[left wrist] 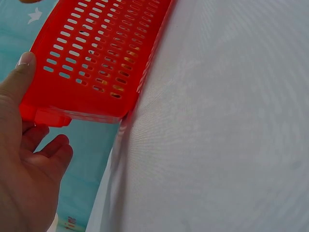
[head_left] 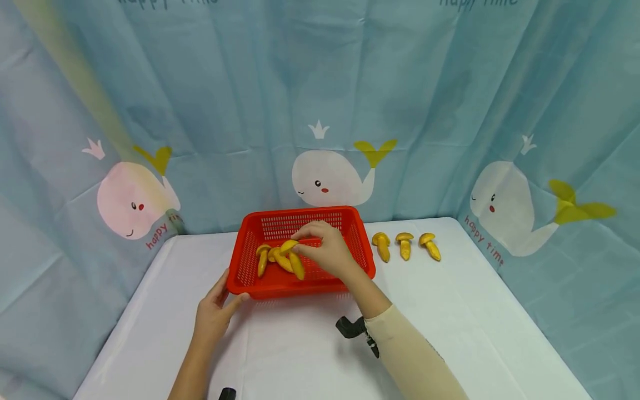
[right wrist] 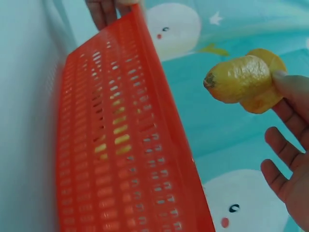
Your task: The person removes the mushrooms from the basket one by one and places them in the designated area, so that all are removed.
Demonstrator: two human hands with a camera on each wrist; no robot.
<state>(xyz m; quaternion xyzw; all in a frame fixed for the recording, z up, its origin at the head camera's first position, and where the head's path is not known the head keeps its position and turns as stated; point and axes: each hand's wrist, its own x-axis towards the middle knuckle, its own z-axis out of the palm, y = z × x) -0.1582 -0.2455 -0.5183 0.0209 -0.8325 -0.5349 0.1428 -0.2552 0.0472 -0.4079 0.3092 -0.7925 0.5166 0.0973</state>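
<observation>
Nearby, the left grip (head_left: 212, 315) pinches the rim of a red basket (head_left: 305, 290) by the worktop's (head_left: 450, 316) far edge; the right grip (head_left: 327, 251) pinches a yellow mushroom (right wrist: 236, 79) above it. More mushrooms (head_left: 262, 263) lie inside; three loose mushrooms (head_left: 405, 247) lie toward the far right corner.

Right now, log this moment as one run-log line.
left hand: holds red basket | right hand: pinches yellow mushroom over basket | basket: two more mushrooms visible | white table: three mushrooms right of basket

Soft, even light on the worktop (head_left: 480, 311), faint shadows beneath the arms (head_left: 194, 361)! Yellowish glow tints the curtain (head_left: 75, 72); right wrist view, basket (right wrist: 116, 130) slightly blurred.
</observation>
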